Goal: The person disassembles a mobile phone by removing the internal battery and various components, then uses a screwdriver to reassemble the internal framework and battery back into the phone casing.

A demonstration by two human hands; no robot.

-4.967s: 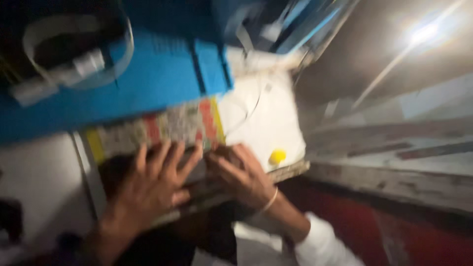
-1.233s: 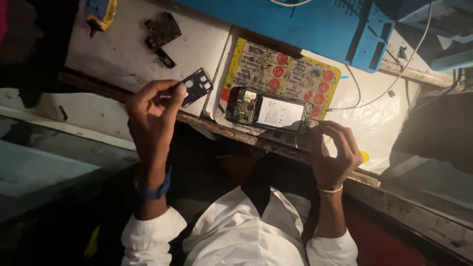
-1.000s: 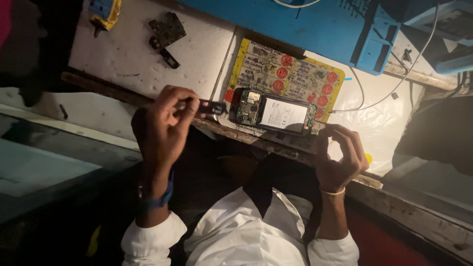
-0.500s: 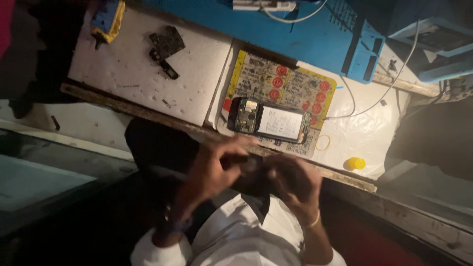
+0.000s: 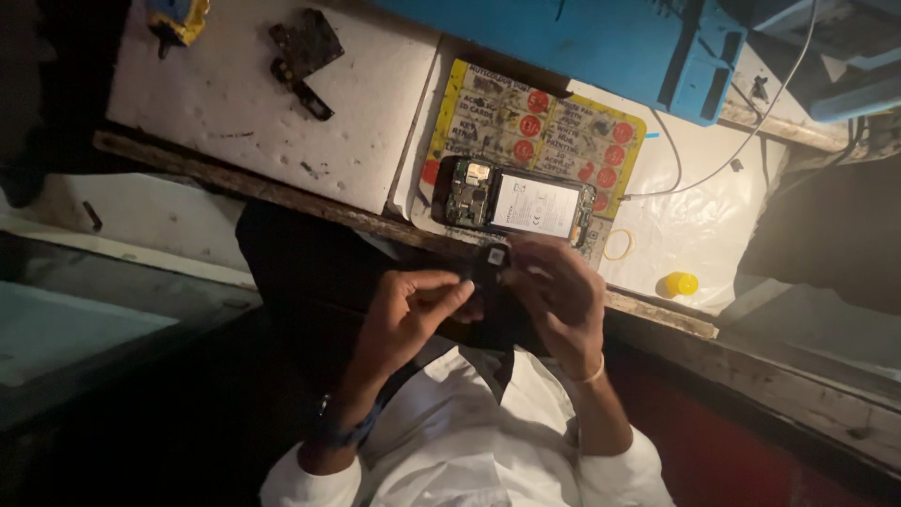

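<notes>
1. Grip: both my hands meet just below the counter edge. My left hand (image 5: 413, 310) pinches one side of a small dark part (image 5: 490, 274) between thumb and fingertips; my right hand (image 5: 554, 291) closes on its other side. The part is held in the air in front of the counter (image 5: 244, 103), just beside the opened phone and clear of it.
2. Blue case (image 5: 582, 38): large and rigid, at the far edge of the counter.
3. White foam pad (image 5: 235, 122): soft, pitted, with dark metal scraps lying on it.
4. Yellow work mat (image 5: 535, 117): flat, with red round marks, under the phone.
5. Opened phone (image 5: 516, 202): back off, circuit board and pale battery showing. I judge it fragile; take it by the frame edges.
6. Small dark part, in my grip: I judge it light, thin, stiff and easily bent or dropped. Best held by its edges, not its faces.
7. Yellow cap (image 5: 679, 283): small, round, well apart to the right.
</notes>
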